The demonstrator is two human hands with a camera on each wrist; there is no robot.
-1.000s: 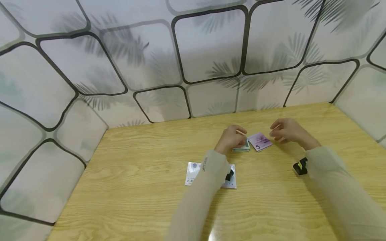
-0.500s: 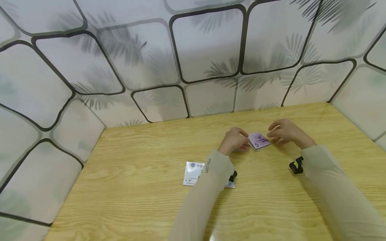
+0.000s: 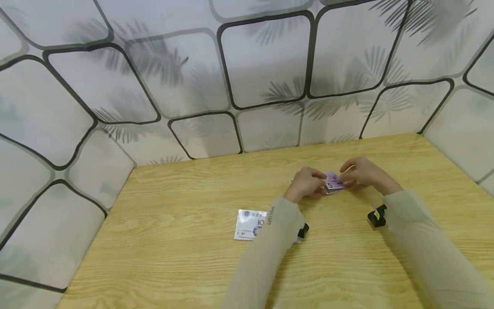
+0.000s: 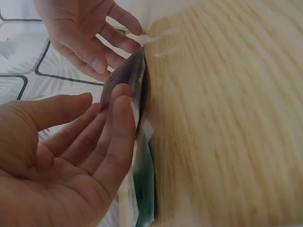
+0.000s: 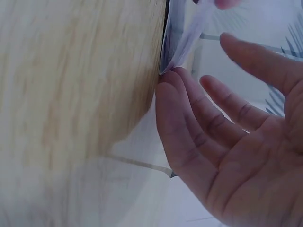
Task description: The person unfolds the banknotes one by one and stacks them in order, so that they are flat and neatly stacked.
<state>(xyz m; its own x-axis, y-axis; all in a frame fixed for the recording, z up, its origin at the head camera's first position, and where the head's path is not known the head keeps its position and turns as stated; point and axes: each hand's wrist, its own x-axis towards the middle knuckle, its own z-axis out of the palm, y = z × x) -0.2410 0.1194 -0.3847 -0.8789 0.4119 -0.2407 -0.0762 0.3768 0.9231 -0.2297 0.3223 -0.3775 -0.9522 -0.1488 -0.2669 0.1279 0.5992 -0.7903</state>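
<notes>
A small pile of purple banknotes (image 3: 333, 181) marked 5 lies on the table between the two hands. My left hand (image 3: 307, 183) touches the pile's left side with its fingertips; in the left wrist view its thumb stands apart from the notes. From the right, my right hand (image 3: 364, 175) has its fingertips at the notes' edge, its thumb also apart in the right wrist view. Green banknotes (image 4: 145, 187) lie below the left hand, almost wholly hidden from the head view. Pale banknotes (image 3: 247, 223) marked 10 lie nearer, partly covered by the left forearm.
The wooden table (image 3: 166, 240) runs back to a patterned wall covering (image 3: 270, 128), which also rises at both sides. Each wrist wears a black camera mount (image 3: 377, 216).
My left hand has moved right, from the green banknotes to the purple ones, covering the green. The right hand has shifted slightly left and now meets the purple pile's edge.
</notes>
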